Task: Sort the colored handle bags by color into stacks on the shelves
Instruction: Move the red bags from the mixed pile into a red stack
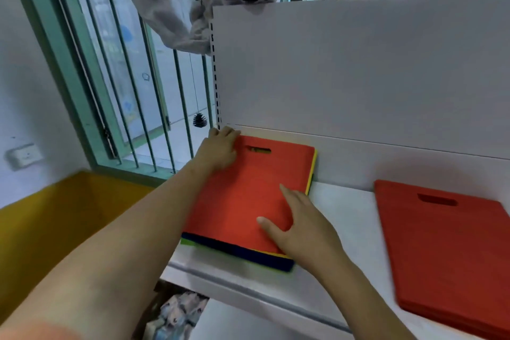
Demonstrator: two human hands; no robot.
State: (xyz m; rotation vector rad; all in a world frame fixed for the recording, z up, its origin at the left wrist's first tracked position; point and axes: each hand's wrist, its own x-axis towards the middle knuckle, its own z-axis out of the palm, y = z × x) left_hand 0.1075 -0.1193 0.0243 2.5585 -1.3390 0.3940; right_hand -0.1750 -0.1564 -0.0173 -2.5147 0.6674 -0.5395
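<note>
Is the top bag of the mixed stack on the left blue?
No, the top bag of the mixed stack is red; a blue bag shows only at the edge beneath it.

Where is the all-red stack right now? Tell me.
In the head view, the all-red stack lies on the right of the white shelf, apart from the mixed pile under both hands.

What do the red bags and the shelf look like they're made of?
Red bags: probably non-woven fabric or felt; matte, no glare, soft edges, die-cut handle slot. Motion blur hides any weave. Shelf: likely painted sheet metal; smooth white with faint sheen, and a slotted upright at its left edge.
</note>
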